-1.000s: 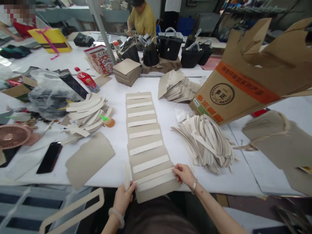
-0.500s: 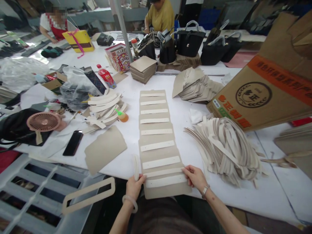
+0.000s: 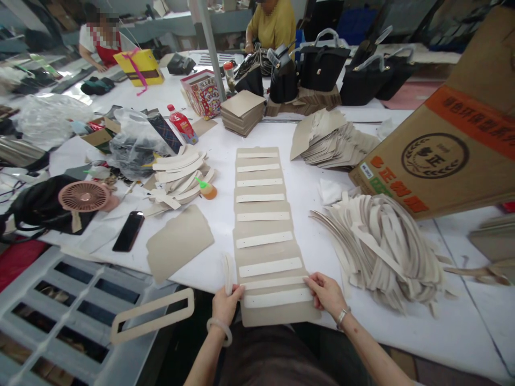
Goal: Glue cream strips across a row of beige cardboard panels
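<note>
A column of overlapping beige panels (image 3: 261, 251) runs up the white table, each with a pale strip across it. Over the nearest panels, a pale strip (image 3: 276, 283) is pinched at its left end by my left hand (image 3: 226, 303) and at its right end by my right hand (image 3: 326, 296). My left hand also has a few curved strips (image 3: 228, 271) standing up from its fingers. Another strip (image 3: 277, 298) lies on the panel just below. The fingers of both hands are closed.
Loose strips (image 3: 386, 246) are heaped on the right beside a cardboard box (image 3: 434, 155). Left are a panel (image 3: 181, 244), a phone (image 3: 127, 231), a pink fan (image 3: 85, 196), a glue bottle (image 3: 207, 188) and more strips. Black bags (image 3: 325, 67) and two people are beyond.
The whole scene has shifted slightly to the right in view. Both hands keep their hold on the strip, with hardly any movement over the panels.
</note>
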Motion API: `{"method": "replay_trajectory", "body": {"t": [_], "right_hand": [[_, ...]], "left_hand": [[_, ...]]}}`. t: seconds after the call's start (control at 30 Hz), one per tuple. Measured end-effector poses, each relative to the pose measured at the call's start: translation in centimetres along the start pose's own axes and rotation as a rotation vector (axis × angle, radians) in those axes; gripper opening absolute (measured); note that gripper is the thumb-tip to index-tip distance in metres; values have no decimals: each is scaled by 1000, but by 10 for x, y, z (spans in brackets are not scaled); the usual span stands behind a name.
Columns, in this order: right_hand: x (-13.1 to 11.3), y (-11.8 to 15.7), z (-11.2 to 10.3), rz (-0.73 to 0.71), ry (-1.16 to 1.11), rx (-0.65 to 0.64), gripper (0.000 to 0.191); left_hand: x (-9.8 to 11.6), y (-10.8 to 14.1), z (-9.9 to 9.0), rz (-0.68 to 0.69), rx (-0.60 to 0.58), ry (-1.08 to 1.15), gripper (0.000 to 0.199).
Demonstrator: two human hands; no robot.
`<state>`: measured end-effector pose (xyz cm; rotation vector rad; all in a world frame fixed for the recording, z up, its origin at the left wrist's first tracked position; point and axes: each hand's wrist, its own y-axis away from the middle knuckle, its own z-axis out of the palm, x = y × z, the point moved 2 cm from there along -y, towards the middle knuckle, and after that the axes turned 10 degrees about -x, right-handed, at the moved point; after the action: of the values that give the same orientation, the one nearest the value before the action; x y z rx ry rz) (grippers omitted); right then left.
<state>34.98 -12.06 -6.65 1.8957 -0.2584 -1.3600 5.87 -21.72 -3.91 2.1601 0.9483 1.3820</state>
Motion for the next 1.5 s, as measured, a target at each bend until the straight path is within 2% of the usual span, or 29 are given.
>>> {"method": "replay_trajectory", "body": {"t": [0.3,0.6,0.9,1.1,1.5], "right_hand": [[-5,1,3,3,22,84,27],[-5,1,3,4,70,86,25],[-11,5,3,25,139,126,24],[-16,9,4,27,141,93,27],[-3,2,5,-27,183,78,31]], "left_hand": [[-4,-5,-1,-24,-66,-94,47],[-3,-4,-1,-48,-71,-115,48],[-1,-3,-1,-44,-56,-109,48],[9,3,0,-14,-30,-82,46],[12,6,1,-10,31,-66,40]]}}
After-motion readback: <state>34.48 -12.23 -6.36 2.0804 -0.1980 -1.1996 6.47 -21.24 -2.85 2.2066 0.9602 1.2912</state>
